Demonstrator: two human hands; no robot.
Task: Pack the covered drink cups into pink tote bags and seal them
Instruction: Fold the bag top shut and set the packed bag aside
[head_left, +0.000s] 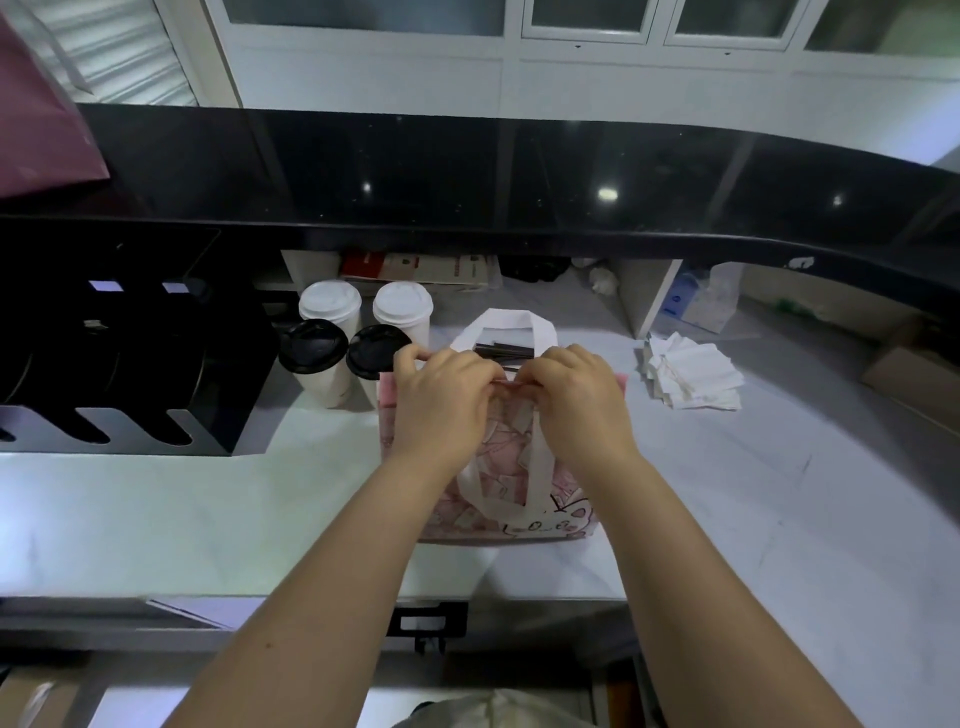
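Four lidded cups (358, 338) left of pink tote bag (511, 467). Left hand (441, 400), right hand (576, 400): fingertips pinching bag's top edges together. Risk: uneven pinch, mouth gaping.

I see both bare forearms reaching far, converging mid-scene. My left hand (441, 402) and right hand (576, 400) sit knuckles-up, side by side, fingers curled and pinched closed.

No text, label or number anywhere is sharp enough to read.
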